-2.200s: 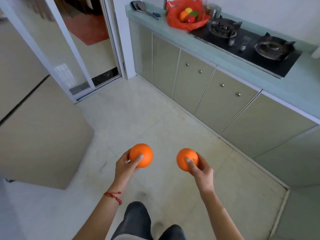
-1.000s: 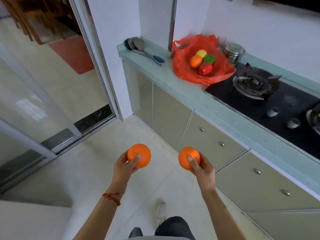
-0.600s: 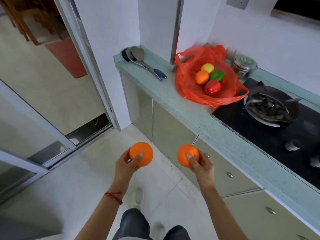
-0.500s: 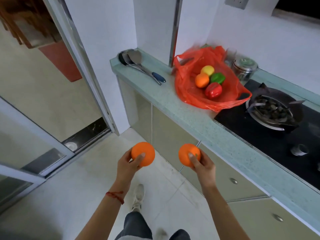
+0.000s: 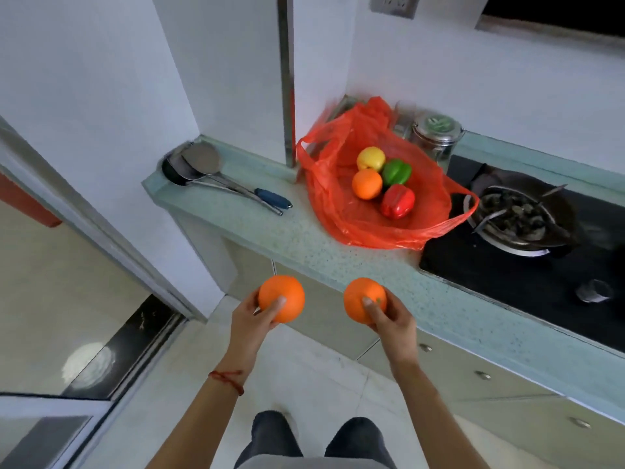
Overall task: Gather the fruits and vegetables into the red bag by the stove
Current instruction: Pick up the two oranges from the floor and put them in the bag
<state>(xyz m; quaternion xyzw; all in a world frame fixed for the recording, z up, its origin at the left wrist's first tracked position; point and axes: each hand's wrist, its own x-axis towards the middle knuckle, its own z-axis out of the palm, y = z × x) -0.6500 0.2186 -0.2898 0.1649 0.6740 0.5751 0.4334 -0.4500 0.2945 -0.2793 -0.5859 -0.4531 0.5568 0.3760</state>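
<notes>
The red bag [image 5: 341,211] lies open on the pale green counter [image 5: 297,242], just left of the stove. Inside it sit a yellow fruit [image 5: 371,158], an orange [image 5: 367,183], a green pepper [image 5: 397,171] and a red pepper [image 5: 397,201]. My left hand [image 5: 252,318] grips one orange [image 5: 282,297] in front of the counter's edge. My right hand [image 5: 389,321] grips a second orange [image 5: 362,297] beside it. Both held oranges hover below and in front of the bag, apart from it.
A black gas stove [image 5: 527,252] with a burner [image 5: 517,214] lies right of the bag. A steel canister [image 5: 436,133] stands behind the bag. Ladles with a blue handle [image 5: 223,181] lie at the counter's left end. A sliding door frame [image 5: 101,238] is at left.
I have walked up to the counter, so the bag and stove now look larger and nearer. Both hands keep hold of their oranges, raised slightly towards the counter's edge.
</notes>
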